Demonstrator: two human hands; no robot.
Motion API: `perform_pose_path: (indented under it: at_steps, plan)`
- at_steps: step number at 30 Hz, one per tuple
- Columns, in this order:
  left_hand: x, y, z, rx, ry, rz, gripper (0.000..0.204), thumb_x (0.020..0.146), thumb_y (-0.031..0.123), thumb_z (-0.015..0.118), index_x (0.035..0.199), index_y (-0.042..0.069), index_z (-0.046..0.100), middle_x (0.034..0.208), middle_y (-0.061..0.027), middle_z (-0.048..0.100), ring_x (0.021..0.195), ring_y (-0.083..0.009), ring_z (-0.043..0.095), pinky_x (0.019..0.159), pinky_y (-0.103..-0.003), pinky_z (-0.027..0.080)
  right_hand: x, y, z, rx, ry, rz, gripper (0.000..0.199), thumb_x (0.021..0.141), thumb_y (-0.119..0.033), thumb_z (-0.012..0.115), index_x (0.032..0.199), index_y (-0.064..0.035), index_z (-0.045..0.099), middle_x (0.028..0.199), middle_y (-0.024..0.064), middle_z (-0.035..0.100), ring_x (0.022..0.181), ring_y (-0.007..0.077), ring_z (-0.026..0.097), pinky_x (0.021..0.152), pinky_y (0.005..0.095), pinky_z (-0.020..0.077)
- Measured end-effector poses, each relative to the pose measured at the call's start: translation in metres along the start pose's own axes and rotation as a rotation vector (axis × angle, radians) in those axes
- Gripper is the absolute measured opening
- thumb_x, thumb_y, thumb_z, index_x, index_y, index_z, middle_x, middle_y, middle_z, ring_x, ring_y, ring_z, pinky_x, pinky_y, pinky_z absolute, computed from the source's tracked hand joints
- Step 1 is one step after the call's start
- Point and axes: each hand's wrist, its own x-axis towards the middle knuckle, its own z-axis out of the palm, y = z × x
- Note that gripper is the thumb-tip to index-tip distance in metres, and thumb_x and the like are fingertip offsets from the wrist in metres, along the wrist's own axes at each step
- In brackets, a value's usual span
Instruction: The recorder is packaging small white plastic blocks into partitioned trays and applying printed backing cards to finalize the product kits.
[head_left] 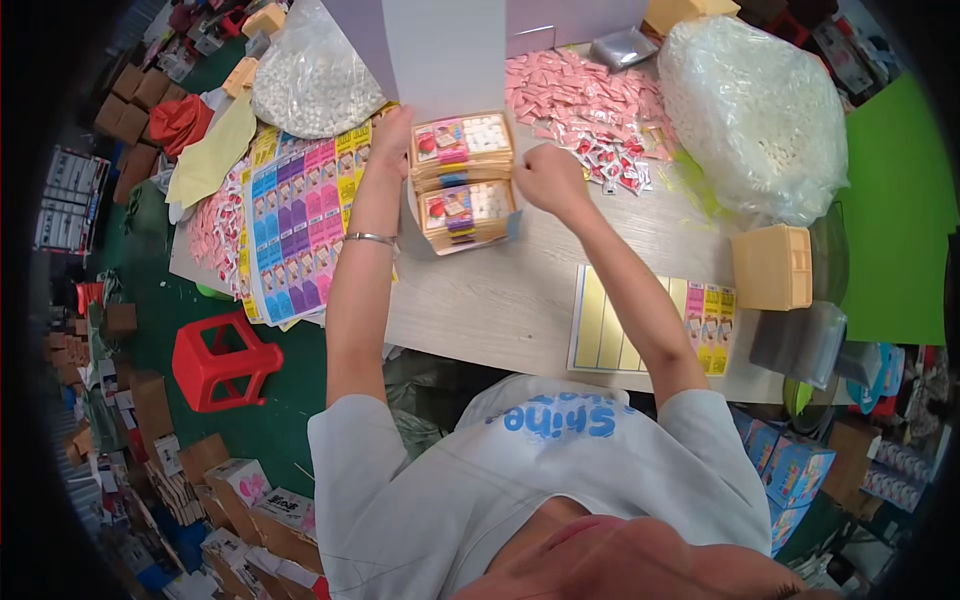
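Left hand: your left hand (390, 135) lies flat against the left edge of the far stack of printed cards (462, 148), fingers stretched toward the upright white sheet (445, 55); the grip is released, touching and not clasping. A metal bracelet (370, 238) sits on that wrist.
Right hand: your right hand (548, 178) is clenched into a loose fist just right of the two stacks, at the level between them; I cannot tell whether anything small is pinched inside.
Card stacks: the far stack and the near stack of printed cards (468, 215) rest on the worktop (500, 300) between your hands, one just behind the other, the near one tilted a little to the right.
Left of the stacks: sticker sheets (300, 235) in blue, purple, pink and yellow lie spread under your left forearm, with pink sachets (215, 235) beyond them at the left edge.
Far right: a heap of pink and red sachets (590, 105) lies just beyond your right hand, and next to it a large clear bag of white pieces (755, 115).
Far left: a second clear bag of white pieces (310, 80).
Near right: a mostly peeled yellow sticker sheet (625, 325) lies by your right forearm, well apart from a tan plastic box (772, 267).
Floor: a red stool (222, 360) stands left of the worktop.
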Motion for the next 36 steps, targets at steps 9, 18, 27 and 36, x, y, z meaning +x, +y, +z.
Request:
perform_pose_path:
  at_steps: [9,18,27,36]
  plan:
    - [-0.1,0.07,0.096,1.698,0.523,0.798,0.054,0.08,0.019,0.079,0.128,0.005,0.059,0.117,-0.0178,0.063,0.109,-0.034,0.061,0.09,-0.045,0.051,0.056,-0.044,0.027,0.034,0.222,-0.007,0.031,0.082,-0.029,0.062,0.078,-0.0008,0.075,0.08,0.023,0.072,0.077,0.0414,0.071,0.071,0.0505,0.0567]
    - [-0.1,0.052,0.11,2.027,0.223,0.538,0.059,0.063,0.018,0.093,0.107,0.005,0.057,0.103,-0.0143,0.061,0.099,-0.0372,0.059,0.082,-0.046,0.05,-0.097,0.103,-0.03,0.01,0.356,-0.405,0.044,0.089,-0.031,0.065,0.127,-0.0091,0.066,0.114,0.0105,0.07,0.101,0.031,0.068,0.082,0.0427,0.0558]
    - [-0.253,-0.116,0.285,1.349,-0.469,0.696,0.049,0.087,0.034,0.076,0.126,0.008,0.062,0.127,-0.0127,0.06,0.118,-0.0328,0.054,0.101,-0.049,0.039,-0.297,0.245,-0.013,-0.414,0.109,-0.014,0.08,0.087,-0.062,0.055,0.152,-0.0157,0.047,0.164,0.0153,0.032,0.154,0.0397,0.018,0.123,0.0592,0.0109]
    - [-0.278,-0.186,0.269,1.702,-0.587,0.602,0.092,0.082,0.071,0.064,0.152,0.013,0.047,0.164,-0.0133,0.031,0.153,-0.0419,0.018,0.113,-0.074,0.011,-0.294,0.205,-0.097,-0.39,0.858,0.131,0.034,0.087,-0.023,0.074,0.119,-0.013,0.072,0.116,0.0115,0.067,0.113,0.0328,0.06,0.096,0.0413,0.0471]
